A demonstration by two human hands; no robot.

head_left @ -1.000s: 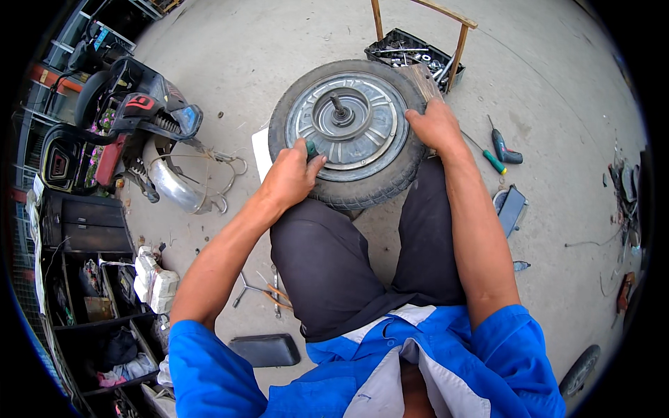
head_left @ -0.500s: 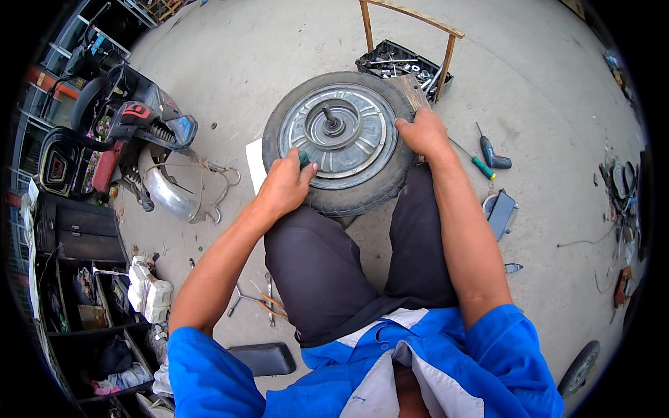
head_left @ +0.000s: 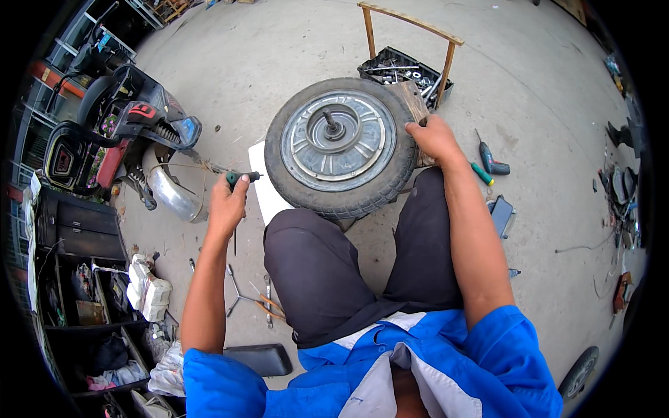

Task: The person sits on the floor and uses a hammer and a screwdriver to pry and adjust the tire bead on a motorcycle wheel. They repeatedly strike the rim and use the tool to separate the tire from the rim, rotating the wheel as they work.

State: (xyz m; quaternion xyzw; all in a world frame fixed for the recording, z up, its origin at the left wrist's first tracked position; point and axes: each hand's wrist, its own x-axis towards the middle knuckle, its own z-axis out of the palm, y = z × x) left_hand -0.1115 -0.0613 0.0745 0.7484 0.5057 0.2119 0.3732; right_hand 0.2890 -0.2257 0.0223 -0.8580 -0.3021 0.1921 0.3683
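Since a moment ago, left hand has come off the wheel, carrying a tool out to the side.

Left hand [head_left: 226, 205] is closed around a green-handled tool [head_left: 240, 178], its thin shaft pointing down at the concrete floor [head_left: 279, 56], just left of the white sheet [head_left: 265, 191] under the wheel. Right hand [head_left: 433, 137] is cupped over the tyre's right edge, fingers bent against the wooden block [head_left: 412, 103] there, steadying it. Wheel [head_left: 341, 146] lies flat on the floor in front of the knees, hub and axle stub up. Behind it sits a tray of sockets and bolts [head_left: 404, 73] in a wooden frame; screwdrivers [head_left: 488, 167] lie to the right, a scooter [head_left: 118, 139] to the left. Work on the hub looks paused; bringing the tool back would call for lining its tip up with a hub fastener.
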